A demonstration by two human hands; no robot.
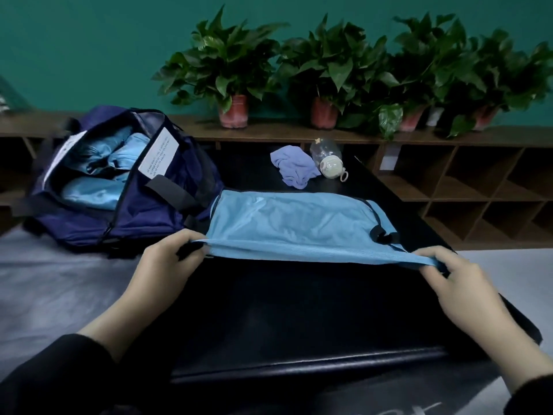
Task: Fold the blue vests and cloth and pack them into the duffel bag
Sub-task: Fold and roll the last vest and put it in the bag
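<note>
A light blue vest [296, 223] with black trim is spread across a black tabletop [299, 310]. Its near edge is lifted slightly and pinched at the left corner by the left hand [170, 259] and at the right corner by the right hand [457, 283]. An open navy duffel bag [128, 217] is seen to the left, touching the vest's far left corner, with folded light blue vests [98, 190] already packed inside. A crumpled lavender cloth [294, 169] is laid farther back on the tabletop, just beside a clear plastic bottle [327, 158] lying on its side. Potted plants [230, 70] are lined along a wooden shelf [269, 131] behind.
</note>
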